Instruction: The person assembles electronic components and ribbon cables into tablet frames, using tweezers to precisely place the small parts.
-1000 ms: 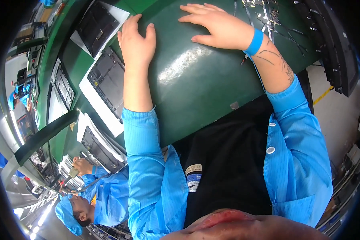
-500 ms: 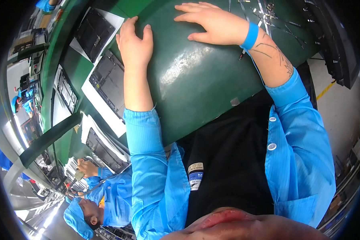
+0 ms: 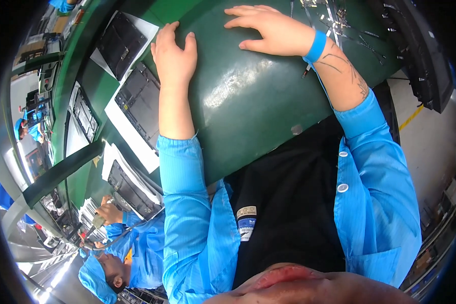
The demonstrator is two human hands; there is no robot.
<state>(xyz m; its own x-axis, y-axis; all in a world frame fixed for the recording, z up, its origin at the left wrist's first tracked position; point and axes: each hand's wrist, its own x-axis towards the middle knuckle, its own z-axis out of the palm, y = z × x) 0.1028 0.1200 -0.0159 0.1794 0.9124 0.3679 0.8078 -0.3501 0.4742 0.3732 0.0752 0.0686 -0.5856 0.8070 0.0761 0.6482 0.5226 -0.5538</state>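
My left hand (image 3: pixel 175 58) rests at the left of the green work mat (image 3: pixel 248 116), thumb apart from the fingers and nothing held. Beside it lie a black flat panel (image 3: pixel 120 45) on white paper and a dark grey casing frame (image 3: pixel 139 101), also on paper. Across the mat, my right hand (image 3: pixel 271 33) is spread with its fingers pointing left, holding nothing. A blue wrist strap (image 3: pixel 316 46) circles that wrist, and a cord runs down from it. Past the right wrist lie several small circuit boards with thin cables (image 3: pixel 337 23).
More casings on paper (image 3: pixel 131 187) lie along the green bench at left, where a co-worker in a blue cap (image 3: pixel 99 278) sits. A dark bar (image 3: pixel 61 175) crosses there. Black panels (image 3: pixel 420 55) stand at the far right, beyond the mat's edge.
Both hands keep nearly the same pose; the view has shifted slightly. The co-worker's hand at the left has moved a little upward.
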